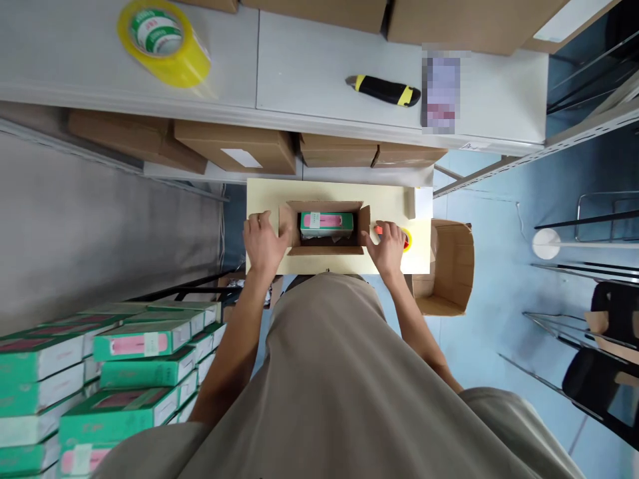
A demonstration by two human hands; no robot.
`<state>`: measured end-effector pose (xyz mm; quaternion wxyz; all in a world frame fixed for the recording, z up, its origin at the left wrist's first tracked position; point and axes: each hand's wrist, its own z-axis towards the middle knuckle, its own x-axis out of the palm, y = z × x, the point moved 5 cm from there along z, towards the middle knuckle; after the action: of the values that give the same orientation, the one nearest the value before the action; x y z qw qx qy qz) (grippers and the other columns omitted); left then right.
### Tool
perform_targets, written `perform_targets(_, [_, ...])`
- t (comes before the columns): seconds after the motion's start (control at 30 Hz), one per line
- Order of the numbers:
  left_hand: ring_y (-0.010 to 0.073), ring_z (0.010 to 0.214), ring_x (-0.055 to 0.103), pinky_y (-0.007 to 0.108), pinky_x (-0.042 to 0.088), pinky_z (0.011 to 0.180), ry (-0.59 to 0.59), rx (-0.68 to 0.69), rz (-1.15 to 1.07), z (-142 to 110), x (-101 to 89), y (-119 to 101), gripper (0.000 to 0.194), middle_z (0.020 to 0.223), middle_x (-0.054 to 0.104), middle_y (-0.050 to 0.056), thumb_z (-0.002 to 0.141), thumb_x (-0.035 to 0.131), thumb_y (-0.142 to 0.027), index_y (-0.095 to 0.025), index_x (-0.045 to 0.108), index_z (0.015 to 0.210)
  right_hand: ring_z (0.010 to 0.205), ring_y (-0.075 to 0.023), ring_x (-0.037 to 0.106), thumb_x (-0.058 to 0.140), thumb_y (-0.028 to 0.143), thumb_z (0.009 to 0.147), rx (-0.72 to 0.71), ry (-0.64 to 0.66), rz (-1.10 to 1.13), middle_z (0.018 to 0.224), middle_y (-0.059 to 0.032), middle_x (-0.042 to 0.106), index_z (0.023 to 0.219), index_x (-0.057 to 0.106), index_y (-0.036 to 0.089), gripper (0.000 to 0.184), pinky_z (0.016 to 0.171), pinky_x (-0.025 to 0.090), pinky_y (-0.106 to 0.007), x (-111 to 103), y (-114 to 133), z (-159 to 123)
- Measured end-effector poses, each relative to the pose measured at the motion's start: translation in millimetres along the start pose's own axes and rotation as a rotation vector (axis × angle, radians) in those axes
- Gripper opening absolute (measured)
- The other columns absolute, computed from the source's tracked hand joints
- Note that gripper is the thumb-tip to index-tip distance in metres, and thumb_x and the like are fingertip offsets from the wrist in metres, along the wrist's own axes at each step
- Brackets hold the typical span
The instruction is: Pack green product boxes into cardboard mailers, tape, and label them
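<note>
An open cardboard carton (327, 251) stands on a pale yellow table (337, 191), its flaps folded outward. Inside it lies a green and white box (327, 222) with a pink picture and a white label. My left hand (264, 243) is at the carton's left flap, thumb apart from the fingers, the thumb tip at the flap's edge. On the other side, my right hand (387, 247) has its thumb by the right flap and its fingers spread. Beneath those fingers is a tape dispenser (408, 239) with red and yellow parts, mostly hidden; I see no grip on it.
A grey shelf (299, 73) beyond the table holds a yellow tape roll (164, 43), a utility knife (387, 90) and brown cartons. An open cardboard box (452, 266) stands right of the table. Stacked green boxes (140, 372) fill the lower left; chairs (599, 372) stand far right.
</note>
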<state>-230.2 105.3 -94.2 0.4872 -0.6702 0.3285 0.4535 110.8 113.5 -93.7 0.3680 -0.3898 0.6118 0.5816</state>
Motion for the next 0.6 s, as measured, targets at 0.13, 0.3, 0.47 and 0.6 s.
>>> perform_targets(0.13, [0.0404,0.120,0.071,0.053,0.053,0.115,0.053,-0.117,-0.044,-2.3,6.4,8.4,0.014,0.118,0.080,0.018,0.099,0.072,-0.034,-0.022,0.072,0.105,0.112,-0.0341,0.073,0.067,0.045,0.110,0.068,0.042,0.078,0.111,-0.0150,0.083,0.111,0.074,0.020,0.025,0.120,0.045,-0.053,13.2,-14.4,7.1])
perform_targets(0.3, [0.0383,0.115,0.074,0.049,0.054,0.109,0.045,-0.156,-0.052,-8.4,13.1,0.4,0.013,0.113,0.083,0.018,0.102,0.064,-0.031,-0.023,0.068,0.092,0.092,-0.0274,0.073,0.056,0.030,0.109,0.074,0.066,0.152,0.096,-0.0105,0.083,0.093,0.067,0.023,0.021,0.113,0.047,-0.046,19.8,-10.5,18.3])
perform_targets(0.47, [0.0352,0.108,0.077,0.046,0.056,0.104,-0.053,-0.176,-0.099,-39.5,-13.0,-7.2,0.014,0.107,0.084,0.015,0.100,0.065,-0.031,-0.024,0.069,0.088,0.090,-0.0276,0.074,0.056,0.030,0.104,0.035,-0.015,0.217,0.092,-0.0090,0.082,0.090,0.065,0.024,0.017,0.108,0.050,-0.045,-1.8,0.5,4.3])
perform_targets(0.6, [0.0322,0.100,0.079,0.042,0.058,0.096,-0.172,-0.228,-0.168,-91.8,-65.2,3.0,0.016,0.101,0.085,0.011,0.099,0.068,-0.035,-0.024,0.071,0.088,0.084,-0.0279,0.076,0.059,0.040,0.102,-0.040,-0.094,0.314,0.087,-0.0089,0.081,0.090,0.069,0.024,0.023,0.097,0.056,-0.045,-33.1,19.1,-21.3])
